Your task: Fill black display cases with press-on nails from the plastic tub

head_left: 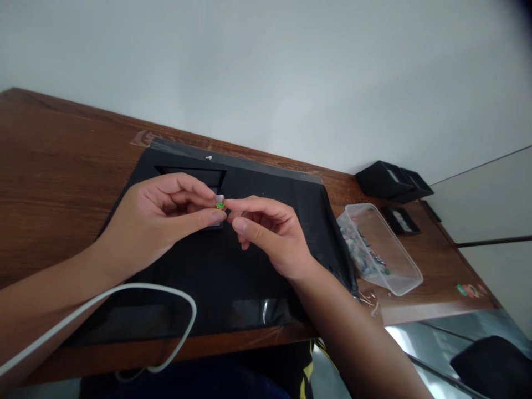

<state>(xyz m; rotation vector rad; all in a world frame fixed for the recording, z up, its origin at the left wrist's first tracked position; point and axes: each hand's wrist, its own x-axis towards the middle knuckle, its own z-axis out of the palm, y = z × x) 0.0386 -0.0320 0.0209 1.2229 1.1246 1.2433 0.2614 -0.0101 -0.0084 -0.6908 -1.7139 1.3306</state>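
Note:
Between the thumb and fingers of my left hand (166, 208) is a tiny piece (220, 204), green below with a clear or whitish top; its kind is too small to make out. My right hand (270, 227) comes in from the right, its index fingertip touching or almost touching the piece. Its thumb and fingers are curled close together, and whether they grip anything is hidden. Both hands are above a black mat (249, 271). Under my left hand lies a dark tray or frame (195, 174), partly covered by the fingers.
A clear plastic bin (394, 249) holding many small packets stands on the wooden table (58, 149) at right. Black boxes (386, 180) sit behind it. A small whitish item (208, 158) lies at the mat's back edge. A white cable (166, 287) loops in front.

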